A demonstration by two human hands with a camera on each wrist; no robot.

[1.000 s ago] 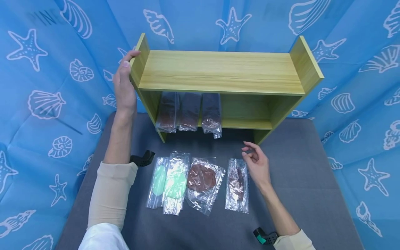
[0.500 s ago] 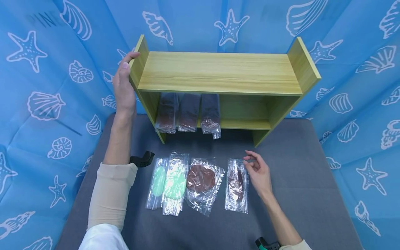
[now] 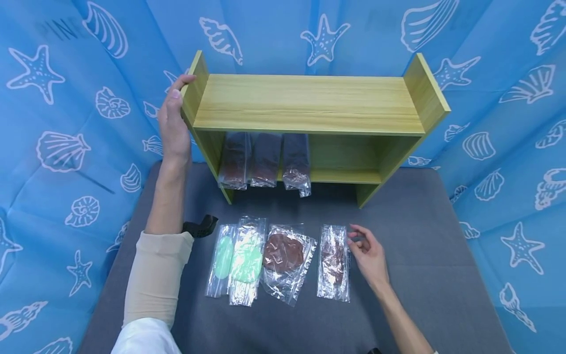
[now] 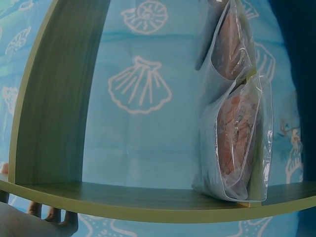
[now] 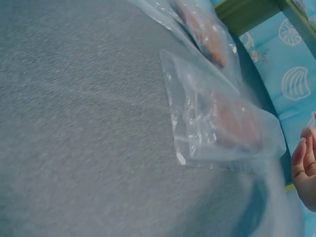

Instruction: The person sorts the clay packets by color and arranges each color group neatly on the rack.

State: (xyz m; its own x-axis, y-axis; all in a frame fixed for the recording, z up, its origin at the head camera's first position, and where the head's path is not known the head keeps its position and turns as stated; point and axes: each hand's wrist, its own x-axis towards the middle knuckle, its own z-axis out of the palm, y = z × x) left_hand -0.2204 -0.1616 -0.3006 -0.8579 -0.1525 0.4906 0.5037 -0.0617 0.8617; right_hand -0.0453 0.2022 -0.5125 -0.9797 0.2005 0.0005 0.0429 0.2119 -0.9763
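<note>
My left hand (image 3: 175, 125) holds the upper left side panel of a light wooden shelf unit (image 3: 305, 101), thumb on its front edge. In the left wrist view, fingertips of the left hand (image 4: 47, 219) show at lower left. My right hand (image 3: 369, 253), fingers loosely bent, hovers beside the upper right edge of a clear bag with a dark brown piece (image 3: 332, 263). No bag is visibly pinched in it. At the right edge of the right wrist view the right hand (image 5: 307, 165) is partly cut off, and a clear bag with a brown piece (image 5: 237, 123) lies on the cloth.
Three bags with brown contents (image 3: 265, 160) stand in the left of the shelf's middle compartment, ends overhanging. On the grey cloth (image 3: 424, 275) lie a bag with a round brown piece (image 3: 283, 253) and bags with mint-green pieces (image 3: 246, 260). A blue curtain (image 3: 269, 29) hangs behind.
My right hand has moved down and slightly right, from above the right-hand bag's upper corner to beside its right edge. The left hand keeps its hold on the shelf.
</note>
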